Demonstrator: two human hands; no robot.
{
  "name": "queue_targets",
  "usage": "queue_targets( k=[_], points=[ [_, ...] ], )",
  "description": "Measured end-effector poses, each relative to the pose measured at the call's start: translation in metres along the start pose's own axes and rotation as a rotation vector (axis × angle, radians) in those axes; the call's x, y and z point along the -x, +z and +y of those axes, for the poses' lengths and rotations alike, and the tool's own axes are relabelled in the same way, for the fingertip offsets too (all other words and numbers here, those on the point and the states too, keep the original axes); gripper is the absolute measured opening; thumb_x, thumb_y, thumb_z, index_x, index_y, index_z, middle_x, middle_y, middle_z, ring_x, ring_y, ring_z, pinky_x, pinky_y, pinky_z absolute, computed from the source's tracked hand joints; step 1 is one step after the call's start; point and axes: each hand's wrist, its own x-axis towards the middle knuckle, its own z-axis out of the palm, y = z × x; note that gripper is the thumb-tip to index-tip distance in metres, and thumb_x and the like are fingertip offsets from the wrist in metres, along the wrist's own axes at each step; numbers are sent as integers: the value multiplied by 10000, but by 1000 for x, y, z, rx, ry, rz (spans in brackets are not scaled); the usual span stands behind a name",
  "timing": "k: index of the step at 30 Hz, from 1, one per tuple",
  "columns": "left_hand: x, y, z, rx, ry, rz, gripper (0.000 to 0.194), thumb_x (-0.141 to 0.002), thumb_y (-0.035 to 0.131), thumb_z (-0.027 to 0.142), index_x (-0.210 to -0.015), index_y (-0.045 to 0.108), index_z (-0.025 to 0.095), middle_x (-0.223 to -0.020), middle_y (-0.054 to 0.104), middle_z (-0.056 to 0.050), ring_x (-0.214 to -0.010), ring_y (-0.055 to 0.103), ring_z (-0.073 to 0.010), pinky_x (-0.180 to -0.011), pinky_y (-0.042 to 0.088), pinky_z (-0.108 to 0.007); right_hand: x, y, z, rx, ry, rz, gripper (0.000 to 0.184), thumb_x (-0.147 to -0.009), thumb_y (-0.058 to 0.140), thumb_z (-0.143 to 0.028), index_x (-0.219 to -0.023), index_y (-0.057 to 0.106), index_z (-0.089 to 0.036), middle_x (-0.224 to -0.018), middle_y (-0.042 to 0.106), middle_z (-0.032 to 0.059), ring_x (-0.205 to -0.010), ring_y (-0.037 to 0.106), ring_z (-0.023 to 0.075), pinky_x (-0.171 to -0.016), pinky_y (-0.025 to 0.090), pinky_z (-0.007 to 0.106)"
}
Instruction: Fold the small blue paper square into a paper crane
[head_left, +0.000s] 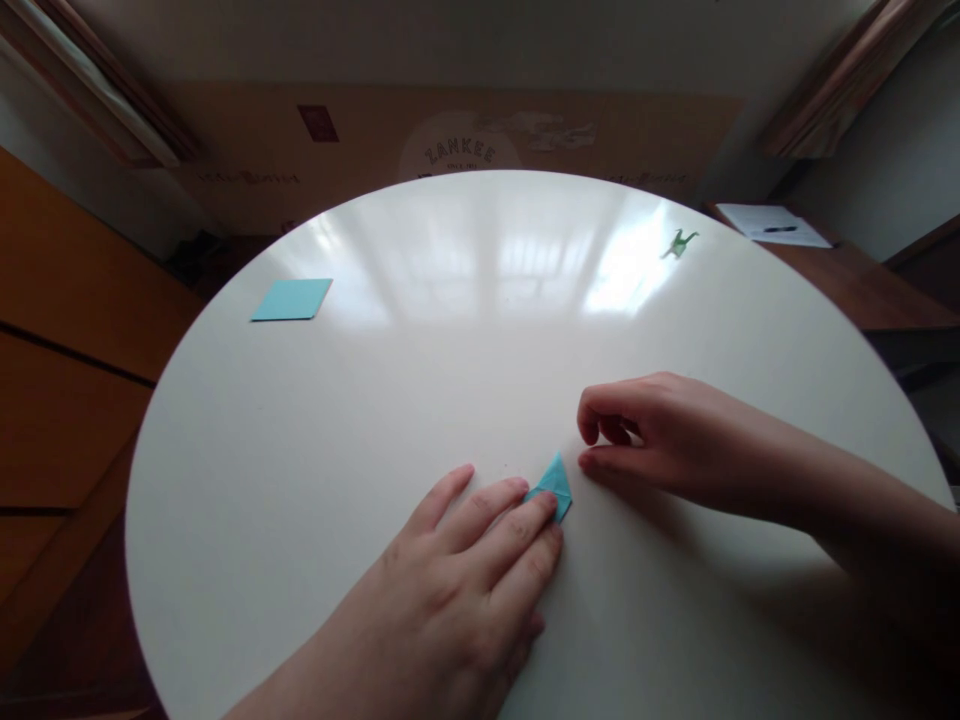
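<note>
A small folded piece of blue origami paper (556,474) lies on the white table, with a pointed tip facing away from me. My left hand (480,570) rests flat over its near-left part, fingers spread and fingertips pressing on the paper. Part of the fold is hidden under those fingers. To the right of the paper, my right hand (652,430) hovers just above the tabletop. Its fingers are curled, the thumb stands apart from them, and nothing shows between.
A stack of blue square paper (292,299) lies at the far left of the round white table (225,480). At the far right sits a small green folded paper figure (680,243). White sheets (772,222) with a dark pen lie on a brown side surface beyond the edge.
</note>
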Motion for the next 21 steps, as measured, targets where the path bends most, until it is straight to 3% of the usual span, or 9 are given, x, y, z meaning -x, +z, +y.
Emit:
queue_targets(
  k=[3, 6, 9, 15, 17, 19, 21],
  points=[
    [2, 5, 6, -52, -15, 4, 447, -1000, 508, 371, -1410, 561, 201, -1474, 564, -66, -1329, 496, -273, -1185, 308, -485, 3, -5, 6, -45, -106, 27, 105, -879, 687, -294, -828, 725, -211, -749, 662, -5, -648, 559, 106, -596, 374, 217],
    [6, 14, 16, -119, -41, 27, 552, -984, 505, 468, -1436, 530, 153, -1461, 569, -97, -1335, 470, -299, -1204, 242, -493, 7, -5, 4, -100, -279, -88, 104, -909, 659, -220, -919, 759, -246, -843, 693, -8, -719, 600, 94, -662, 403, 202],
    [8, 23, 27, -186, -93, 88, 580, -981, 491, 480, -1423, 535, 107, -1400, 608, -119, -1286, 496, -311, -1204, 215, -486, 9, 1, -2, -85, -343, -132, 144, -927, 639, -197, -930, 767, -262, -849, 682, -19, -711, 594, 78, -653, 391, 194],
    [5, 40, 50, -265, -202, 204, 636, -967, 470, 567, -1362, 582, 81, -1351, 616, -159, -1293, 495, -349, -1128, 375, -463, 6, 12, -8, -14, -377, -108, 163, -928, 621, -199, -914, 771, -263, -799, 648, -10, -661, 538, 91, -592, 326, 224],
    [2, 51, 59, -266, -258, 269, 648, -975, 419, 593, -1363, 587, 101, -1332, 625, -168, -1283, 512, -359, -1094, 426, -477, 5, 12, -9, 5, -382, -102, 166, -932, 609, -199, -894, 763, -247, -789, 640, -4, -651, 521, 94, -586, 314, 230],
    [-1, 60, 67, -279, -303, 433, 641, -995, 353, 582, -1331, 614, 103, -1263, 662, -175, -1239, 549, -366, -1079, 444, -508, 5, 11, -9, 37, -389, -107, 170, -929, 599, -192, -852, 746, -228, -756, 622, -4, -639, 496, 98, -578, 300, 235],
    [-2, 63, 72, -254, -287, 458, 577, -1000, 386, 542, -1302, 641, 121, -1246, 681, -151, -1216, 573, -348, -1079, 456, -486, 6, 10, -10, 71, -391, -119, 176, -918, 595, -172, -802, 721, -213, -726, 605, -6, -633, 476, 101, -572, 283, 238]
  ],
)
